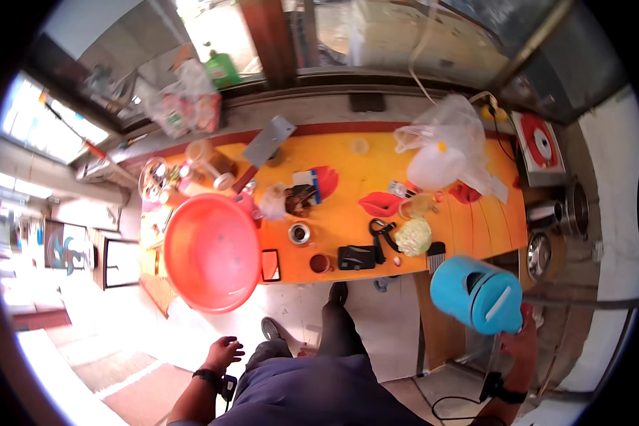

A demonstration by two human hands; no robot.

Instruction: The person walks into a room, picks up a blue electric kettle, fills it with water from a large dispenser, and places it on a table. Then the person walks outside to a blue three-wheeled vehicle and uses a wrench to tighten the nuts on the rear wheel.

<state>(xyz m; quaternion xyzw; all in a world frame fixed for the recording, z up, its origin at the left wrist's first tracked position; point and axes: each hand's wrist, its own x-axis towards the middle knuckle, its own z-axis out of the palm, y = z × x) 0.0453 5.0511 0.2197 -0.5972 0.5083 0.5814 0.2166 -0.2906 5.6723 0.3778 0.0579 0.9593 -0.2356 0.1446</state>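
By the table's front right corner: the blue container (474, 295) slants across the view, its near end toward the person; whether it touches the orange table (468, 231) cannot be told.
Right hand: closed on the container's near end by the look of it (516, 343), though the finger wrap is partly hidden.
Left hand: empty, fingers loosely curled and apart (222, 353), well away from the container and nearest to the red basin (213, 255).
Container handling: a bulky body held at one end would probably tip, so a firm wrist and the left hand under the far end should steady it.
Table's front edge: the comb (437, 257) and pale round vegetable (413, 236) sit near the container; lifting its far end before swinging it inward would best spare them.
Red basin: it overhangs the front edge, so bumping its rim looks worth avoiding.
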